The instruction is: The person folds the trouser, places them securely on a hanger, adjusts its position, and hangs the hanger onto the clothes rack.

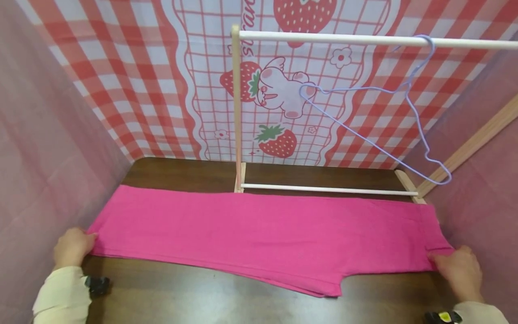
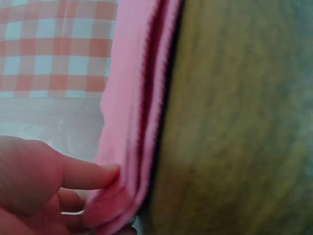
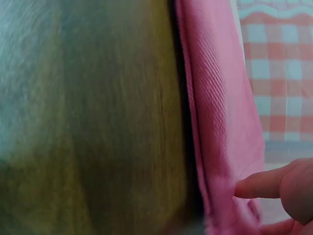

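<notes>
Bright pink trousers (image 1: 226, 229), folded lengthwise with one leg over the other, stretch across the wooden table. At the leg-hem end, on the left, my left hand (image 1: 73, 246) pinches the near corner, thumb on top. The left wrist view shows the layered hem edges (image 2: 142, 147) with the thumb (image 2: 93, 175) pressed on them. My right hand (image 1: 461, 270) grips the near corner of the waistband at the right end. In the right wrist view its thumb (image 3: 261, 186) lies on the pink cloth (image 3: 220, 122), the other fingers partly hidden behind. The crotch point sticks out toward me.
Behind the trousers stands a wooden garment rack with a white top rail (image 1: 323, 38) and a lower white bar (image 1: 323, 189). A lilac wire hanger (image 1: 364, 139) hangs from the rail. Red checked strawberry cloth (image 1: 162, 90) backs the table (image 1: 182, 292); pinkish curtains flank it.
</notes>
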A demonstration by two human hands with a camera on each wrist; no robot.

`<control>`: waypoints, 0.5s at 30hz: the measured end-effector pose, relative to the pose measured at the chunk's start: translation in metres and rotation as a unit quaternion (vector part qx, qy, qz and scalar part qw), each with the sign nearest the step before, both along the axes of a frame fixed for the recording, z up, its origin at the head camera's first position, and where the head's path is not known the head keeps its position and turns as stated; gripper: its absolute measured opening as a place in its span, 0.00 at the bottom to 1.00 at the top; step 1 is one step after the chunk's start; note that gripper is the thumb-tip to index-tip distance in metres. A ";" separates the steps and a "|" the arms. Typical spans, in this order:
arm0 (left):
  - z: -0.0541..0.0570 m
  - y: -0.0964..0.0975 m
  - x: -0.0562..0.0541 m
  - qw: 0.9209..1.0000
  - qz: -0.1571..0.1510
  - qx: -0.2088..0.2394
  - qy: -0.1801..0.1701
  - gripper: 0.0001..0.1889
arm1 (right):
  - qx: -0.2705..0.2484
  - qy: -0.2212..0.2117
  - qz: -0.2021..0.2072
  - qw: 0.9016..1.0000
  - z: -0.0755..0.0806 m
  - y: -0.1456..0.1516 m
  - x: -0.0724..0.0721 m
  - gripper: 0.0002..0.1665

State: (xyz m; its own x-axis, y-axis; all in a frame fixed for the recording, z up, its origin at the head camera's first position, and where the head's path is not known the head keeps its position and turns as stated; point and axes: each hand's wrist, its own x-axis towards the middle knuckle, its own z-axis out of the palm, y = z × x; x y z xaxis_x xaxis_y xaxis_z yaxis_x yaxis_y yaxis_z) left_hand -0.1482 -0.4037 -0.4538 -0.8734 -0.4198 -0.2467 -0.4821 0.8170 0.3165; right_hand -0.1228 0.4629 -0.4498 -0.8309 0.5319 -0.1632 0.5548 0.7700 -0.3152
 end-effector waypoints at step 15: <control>0.019 0.003 -0.033 0.997 -0.059 0.048 0.018 0.26 | 0.083 0.071 0.204 0.973 0.007 -0.046 -0.031 0.37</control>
State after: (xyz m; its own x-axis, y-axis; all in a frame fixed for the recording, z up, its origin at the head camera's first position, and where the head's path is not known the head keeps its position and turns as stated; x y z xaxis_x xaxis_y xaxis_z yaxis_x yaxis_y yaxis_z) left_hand -0.1812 -0.4010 -0.4352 -0.9246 -0.2889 -0.2482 -0.3707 0.8323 0.4121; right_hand -0.1542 0.4172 -0.4424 -0.9862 0.1632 0.0280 0.1533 0.9638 -0.2183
